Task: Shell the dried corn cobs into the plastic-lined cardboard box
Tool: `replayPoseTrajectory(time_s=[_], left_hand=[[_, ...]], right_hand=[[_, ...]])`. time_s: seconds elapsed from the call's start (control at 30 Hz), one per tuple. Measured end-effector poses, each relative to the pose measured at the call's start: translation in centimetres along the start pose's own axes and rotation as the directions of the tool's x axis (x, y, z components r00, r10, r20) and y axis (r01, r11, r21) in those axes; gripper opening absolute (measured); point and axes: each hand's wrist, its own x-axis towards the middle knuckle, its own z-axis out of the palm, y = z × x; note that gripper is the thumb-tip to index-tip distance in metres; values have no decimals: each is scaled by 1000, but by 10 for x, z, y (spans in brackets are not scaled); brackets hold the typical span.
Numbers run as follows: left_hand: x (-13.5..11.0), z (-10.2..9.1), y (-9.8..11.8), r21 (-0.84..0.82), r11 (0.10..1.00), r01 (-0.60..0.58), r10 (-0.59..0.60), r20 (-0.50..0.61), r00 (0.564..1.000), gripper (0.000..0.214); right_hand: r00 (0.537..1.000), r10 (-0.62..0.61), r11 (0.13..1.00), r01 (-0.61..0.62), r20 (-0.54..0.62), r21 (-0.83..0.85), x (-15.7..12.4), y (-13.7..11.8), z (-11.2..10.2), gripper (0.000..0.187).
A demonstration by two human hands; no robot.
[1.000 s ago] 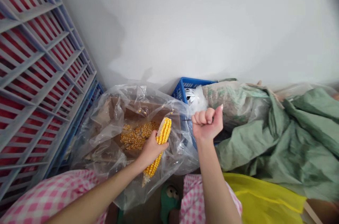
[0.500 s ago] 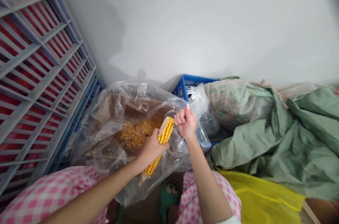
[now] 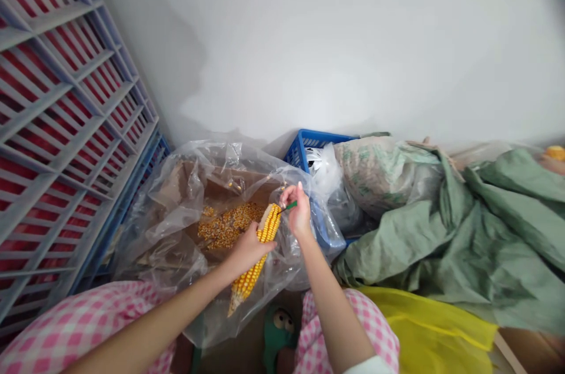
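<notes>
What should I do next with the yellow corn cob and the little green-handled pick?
Probably push the small green-handled pick along a kernel row. Your right hand holds its tip at the yellow corn cob, which your left hand grips above the loose yellow kernels in the clear plastic bag, so freed kernels should likely fall there.

Your left hand [image 3: 249, 250] sits lower and to the left, its fingers [image 3: 265, 246] curled closed in a firm grip, with your left forearm [image 3: 150, 318] reaching in diagonally from the lower left. Your right hand [image 3: 298, 212] is raised just beside it, fingertips [image 3: 286, 191] pinched together, and your right forearm [image 3: 333, 309] rises nearly straight up.
</notes>
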Motion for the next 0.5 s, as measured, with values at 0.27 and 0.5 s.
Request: replayPoseTrajectory(time_s=[0.27, 0.5], left_hand=[[1, -14, 21, -342, 936, -81, 76, -27, 997, 45], [14, -35, 32, -399, 901, -170, 80, -232, 969, 50]], right_hand=[[979, 201, 968, -203, -28, -147, -18, -6, -5, 61], [728, 569, 722, -665, 382, 190, -73, 28, 33, 65]])
